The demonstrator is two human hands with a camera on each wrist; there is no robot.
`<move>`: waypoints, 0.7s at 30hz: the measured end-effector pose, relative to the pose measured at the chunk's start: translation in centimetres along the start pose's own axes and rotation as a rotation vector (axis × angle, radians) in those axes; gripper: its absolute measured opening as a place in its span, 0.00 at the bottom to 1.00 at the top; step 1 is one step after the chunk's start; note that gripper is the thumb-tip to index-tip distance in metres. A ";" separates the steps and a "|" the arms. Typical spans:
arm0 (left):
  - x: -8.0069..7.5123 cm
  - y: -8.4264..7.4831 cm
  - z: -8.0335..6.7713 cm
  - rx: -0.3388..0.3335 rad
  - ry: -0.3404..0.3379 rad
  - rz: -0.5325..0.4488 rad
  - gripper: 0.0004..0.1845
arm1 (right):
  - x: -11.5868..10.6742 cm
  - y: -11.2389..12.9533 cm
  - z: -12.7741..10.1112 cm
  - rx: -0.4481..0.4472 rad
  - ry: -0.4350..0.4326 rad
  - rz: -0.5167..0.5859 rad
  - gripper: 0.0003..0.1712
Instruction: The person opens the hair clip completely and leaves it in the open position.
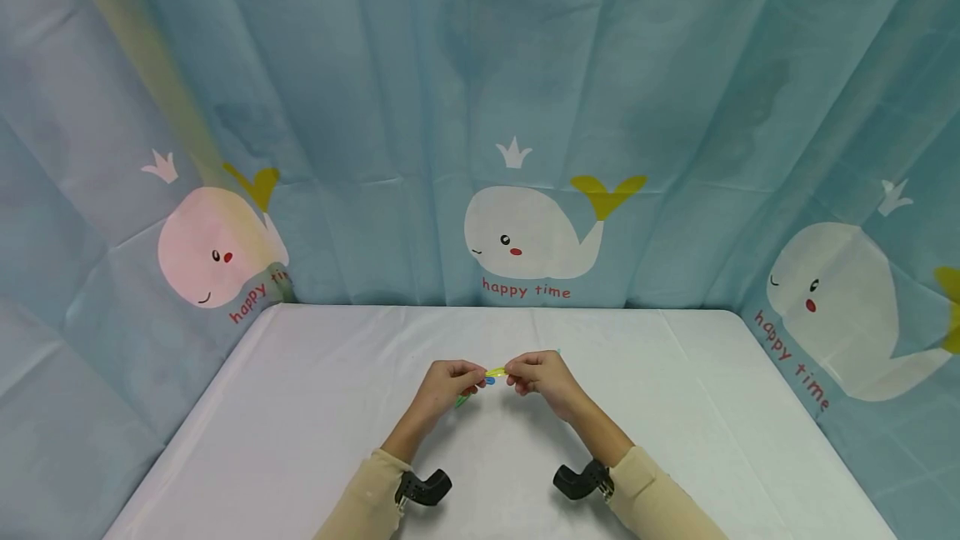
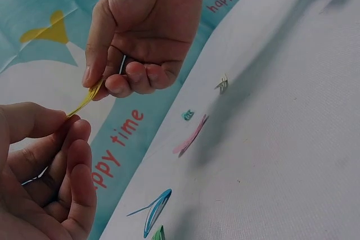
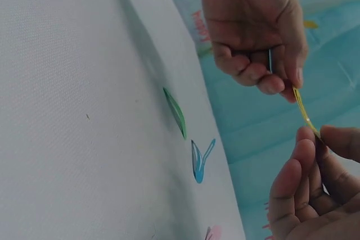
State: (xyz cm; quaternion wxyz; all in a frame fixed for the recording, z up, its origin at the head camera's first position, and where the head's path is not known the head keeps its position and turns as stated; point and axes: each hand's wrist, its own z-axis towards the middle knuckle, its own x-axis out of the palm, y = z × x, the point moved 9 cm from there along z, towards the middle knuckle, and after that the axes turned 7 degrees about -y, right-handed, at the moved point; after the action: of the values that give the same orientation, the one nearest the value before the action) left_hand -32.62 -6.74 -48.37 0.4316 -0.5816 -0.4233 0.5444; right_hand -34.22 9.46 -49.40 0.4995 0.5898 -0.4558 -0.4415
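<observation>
both hands pinch a yellow clip (image 1: 495, 372) between them, raised just above the table (image 1: 300, 407): the left hand (image 1: 447, 383) nips one end between thumb and fingertips, the right hand (image 1: 538, 375) nips the other end the same way, its remaining fingers curled in. in the left wrist view the yellow clip (image 2: 85, 100) runs as a thin strip from the left hand (image 2: 45, 178) at the lower edge up to the right hand (image 2: 140, 32); in the right wrist view it (image 3: 305, 112) slants between the right hand (image 3: 315, 189) and the left hand (image 3: 253, 26). on the white cloth below lie a blue clip (image 2: 154, 211), a green clip (image 3: 176, 112), a pink clip (image 2: 191, 136) and two small clips (image 2: 187, 115) farther out. behind the table hangs a blue curtain (image 1: 375, 107) with whales.
</observation>
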 end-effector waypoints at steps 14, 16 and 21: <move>0.2 0.4 0.2 -0.027 0.009 -0.013 0.14 | -0.3 0.1 0.0 0.015 -0.026 0.026 0.15; 0.3 0.4 0.2 -0.029 0.009 -0.014 0.14 | -0.2 0.1 0.0 0.023 -0.019 0.035 0.15; 0.3 0.4 0.2 -0.036 0.009 -0.014 0.14 | -0.1 -0.1 -0.2 0.039 -0.005 0.057 0.15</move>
State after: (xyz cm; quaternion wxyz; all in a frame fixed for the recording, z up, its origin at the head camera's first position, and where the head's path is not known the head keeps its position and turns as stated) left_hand -32.76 -6.54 -48.84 0.4269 -0.5886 -0.4352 0.5310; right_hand -34.07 9.60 -49.46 0.4992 0.5852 -0.4823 -0.4193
